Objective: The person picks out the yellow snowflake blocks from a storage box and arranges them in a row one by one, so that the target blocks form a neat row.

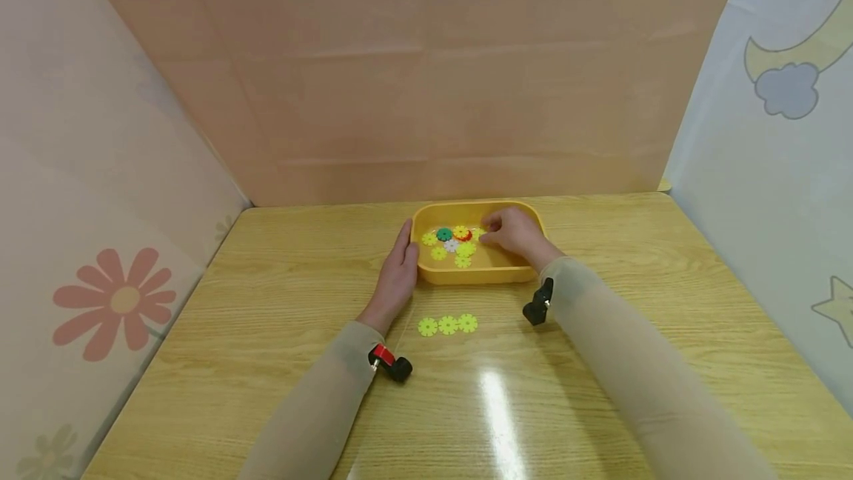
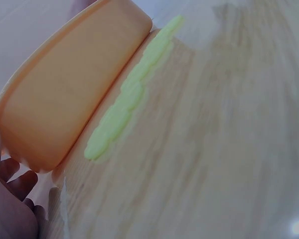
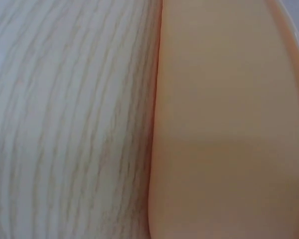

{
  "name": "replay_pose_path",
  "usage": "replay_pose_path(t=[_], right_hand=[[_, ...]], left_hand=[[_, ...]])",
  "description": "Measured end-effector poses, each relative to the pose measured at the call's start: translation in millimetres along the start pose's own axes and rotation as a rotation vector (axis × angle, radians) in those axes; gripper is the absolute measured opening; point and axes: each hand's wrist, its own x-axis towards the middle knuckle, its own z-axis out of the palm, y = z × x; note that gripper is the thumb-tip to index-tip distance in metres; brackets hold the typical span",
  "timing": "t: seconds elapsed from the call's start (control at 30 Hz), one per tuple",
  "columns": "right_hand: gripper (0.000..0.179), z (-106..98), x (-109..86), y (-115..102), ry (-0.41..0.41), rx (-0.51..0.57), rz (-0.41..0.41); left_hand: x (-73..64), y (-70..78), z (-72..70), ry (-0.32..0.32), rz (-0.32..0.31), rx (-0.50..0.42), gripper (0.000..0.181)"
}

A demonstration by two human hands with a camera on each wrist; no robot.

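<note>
A yellow-orange plastic bin (image 1: 480,275) holds several small notched plastic discs, mostly yellow, with a green disc (image 1: 444,234), a white disc (image 1: 451,246) and a red one partly covered. My left hand (image 1: 397,272) lies along the bin's left end, fingers straight against the wall; the left wrist view catches its fingers (image 2: 21,185) by the bin corner. My right hand (image 1: 516,232) reaches over the front rim into the bin, thumb and fingertips apart beside a yellow disc (image 1: 478,233). The right wrist view has only the bin's outer wall (image 3: 229,119) and tabletop, the hand hidden.
In front of the bin, a row of three joined yellow discs (image 1: 448,325) lies flat on the wooden table (image 1: 280,302). A plain pinkish backdrop (image 1: 426,95) stands behind the table, with patterned panels on both sides.
</note>
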Motion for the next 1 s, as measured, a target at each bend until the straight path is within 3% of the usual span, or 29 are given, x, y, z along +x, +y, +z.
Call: replay_pose_path(t=[1.0], right_hand=[[0.029, 2.4, -1.8, -4.0, -0.011, -0.052, -0.013]], left_hand=[[0.0, 3.0, 0.5, -0.007, -0.018, 0.014, 0.062]])
